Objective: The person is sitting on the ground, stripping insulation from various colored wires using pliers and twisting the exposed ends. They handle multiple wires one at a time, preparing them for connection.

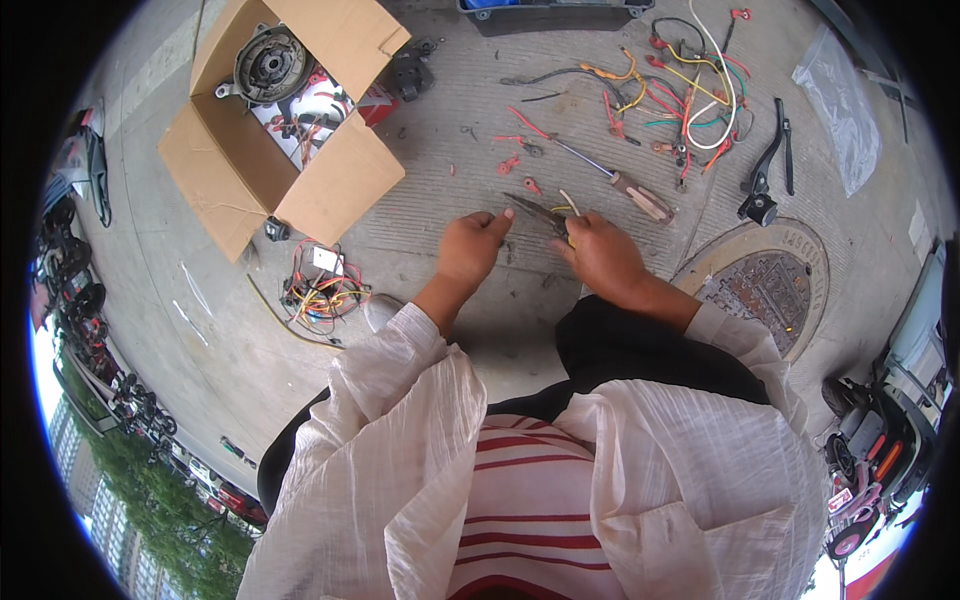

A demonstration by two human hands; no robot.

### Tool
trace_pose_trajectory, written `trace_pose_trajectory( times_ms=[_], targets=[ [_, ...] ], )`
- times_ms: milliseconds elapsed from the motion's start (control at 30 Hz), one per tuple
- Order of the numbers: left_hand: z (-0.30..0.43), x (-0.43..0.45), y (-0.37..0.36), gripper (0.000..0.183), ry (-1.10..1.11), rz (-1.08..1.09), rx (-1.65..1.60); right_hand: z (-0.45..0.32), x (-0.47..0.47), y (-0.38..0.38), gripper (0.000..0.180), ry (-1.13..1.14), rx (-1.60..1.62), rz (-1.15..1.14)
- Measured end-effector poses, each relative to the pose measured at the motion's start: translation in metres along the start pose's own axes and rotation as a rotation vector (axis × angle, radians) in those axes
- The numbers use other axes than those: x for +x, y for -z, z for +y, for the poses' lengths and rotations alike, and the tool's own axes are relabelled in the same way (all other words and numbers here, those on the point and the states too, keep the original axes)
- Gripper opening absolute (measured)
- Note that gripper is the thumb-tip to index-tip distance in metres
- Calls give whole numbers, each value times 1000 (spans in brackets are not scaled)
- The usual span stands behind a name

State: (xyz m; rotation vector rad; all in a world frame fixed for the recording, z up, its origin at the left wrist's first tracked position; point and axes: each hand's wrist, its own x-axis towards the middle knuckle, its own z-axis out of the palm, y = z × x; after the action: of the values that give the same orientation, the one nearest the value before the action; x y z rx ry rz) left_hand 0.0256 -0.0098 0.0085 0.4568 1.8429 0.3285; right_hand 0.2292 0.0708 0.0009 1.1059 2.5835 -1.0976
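Note:
My right hand [604,255] is closed around a pair of pliers [537,211], whose dark pointed jaws reach left towards my left hand. A pale wire end and a yellow one stand out beside that hand. My left hand [474,244] has its thumb and index finger together; whether something small is pinched there cannot be told. Beyond the hands on the concrete lie a screwdriver [637,193] with a brown handle, a red cable terminal [532,186] and other small red pieces. Further off, a tangle of coloured wires [694,97] spreads at the upper right.
An open cardboard box [247,161] holds a round metal motor part [274,66] and scraps. Nearby are a wire bundle [322,289], a brake lever [763,169], a plastic bag [844,112], a manhole cover [769,289], a black bin [555,19] and, at right, a parked vehicle.

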Motion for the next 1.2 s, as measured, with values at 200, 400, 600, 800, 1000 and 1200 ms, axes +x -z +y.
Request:
trace_pose_trajectory(
  times_ms=[200,400,600,800,1000,1200],
  targets=[
    [-29,-6,-21,29,-77,-11,-52,11,14,14,35,-90,76,104],
    [-11,9,7,19,-66,-50,-458,9,9,5,39,-116,476,-76],
    [-10,13,25,19,-61,-117,-547,4,8,-1,39,-84,534,-202],
    [-2,8,21,20,-65,-168,-587,7,7,-12,40,-19,594,-137],
    [0,8,25,17,-49,-178,-639,7,9,-12,39,82,566,-97],
    [1,8,26,16,-50,-204,-687,7,9,-8,37,105,563,-86]
  ],
)
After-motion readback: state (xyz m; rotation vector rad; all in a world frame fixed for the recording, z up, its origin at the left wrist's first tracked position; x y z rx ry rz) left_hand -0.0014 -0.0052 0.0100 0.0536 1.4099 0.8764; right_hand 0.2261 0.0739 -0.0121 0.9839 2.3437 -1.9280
